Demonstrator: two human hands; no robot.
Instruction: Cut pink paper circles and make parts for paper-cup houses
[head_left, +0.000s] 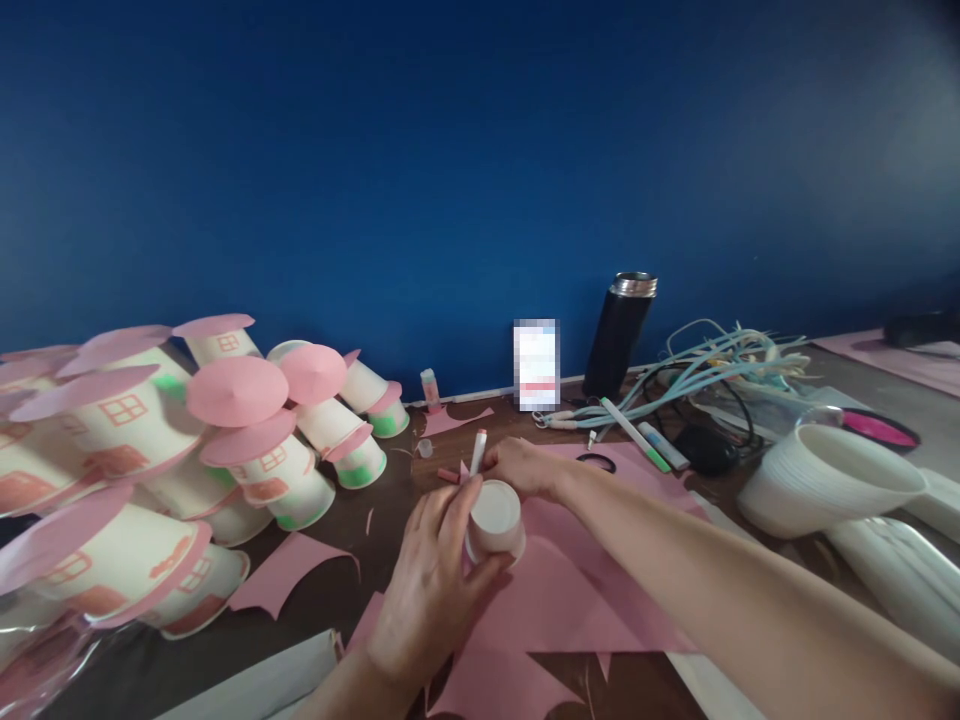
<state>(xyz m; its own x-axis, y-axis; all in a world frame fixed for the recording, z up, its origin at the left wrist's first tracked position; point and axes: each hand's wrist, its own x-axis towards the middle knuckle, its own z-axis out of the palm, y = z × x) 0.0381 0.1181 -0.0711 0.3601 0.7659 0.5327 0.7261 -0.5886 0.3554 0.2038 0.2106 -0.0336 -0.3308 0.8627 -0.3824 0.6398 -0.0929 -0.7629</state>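
Observation:
My left hand [435, 570] is wrapped round a white paper cup [497, 510], which stands upside down on pink paper [555, 600] in the middle of the table. Just behind the cup, my right hand [517, 467] is closed, with a white marker [478, 452] at its fingertips. The marker points up and has an orange end; its lower part is hidden by the cup and left hand.
On the left are piled paper-cup houses [262, 455] with pink roofs. Pink paper scraps [300, 572] lie nearby. A phone [536, 365] and a dark bottle [619, 335] stand by the blue wall. To the right are cables [675, 370], a green-ended marker [637, 435] and stacked cups [825, 480].

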